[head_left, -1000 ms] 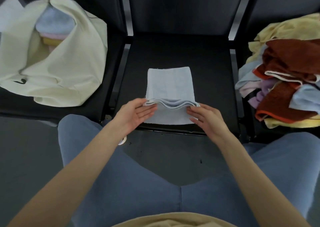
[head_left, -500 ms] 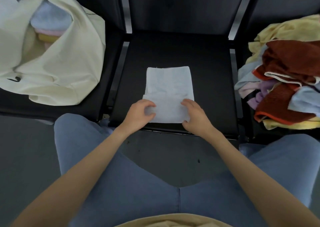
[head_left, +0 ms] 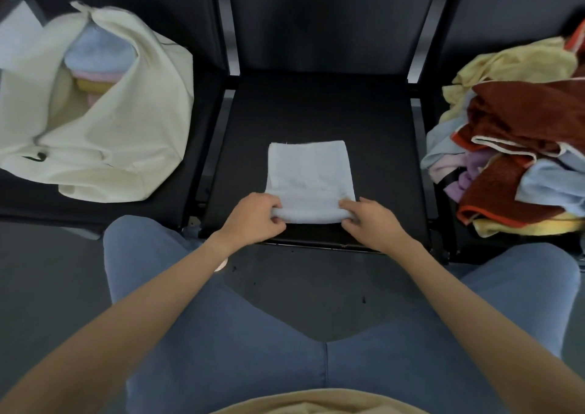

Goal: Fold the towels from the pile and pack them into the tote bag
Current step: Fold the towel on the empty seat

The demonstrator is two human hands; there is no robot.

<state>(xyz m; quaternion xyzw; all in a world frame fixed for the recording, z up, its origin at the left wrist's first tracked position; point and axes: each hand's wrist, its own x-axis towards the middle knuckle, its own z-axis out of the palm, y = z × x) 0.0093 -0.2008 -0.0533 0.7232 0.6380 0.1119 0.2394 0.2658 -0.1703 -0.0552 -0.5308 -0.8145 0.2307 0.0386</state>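
Both hands' grip, left hand (head_left: 257,215) and right hand (head_left: 368,222), pinches towel (head_left: 309,173) near edge; uneven lift could skew fold.

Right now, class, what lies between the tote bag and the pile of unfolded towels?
In the head view, the middle black seat with the pale blue towel, gripped by left hand and right hand.

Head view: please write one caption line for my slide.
Both hands, left hand and right hand, grip the near edge of a pale blue towel on a black seat.

pale blue towel (head_left: 308,173), cream tote bag (head_left: 126,135), black seat (head_left: 316,113)
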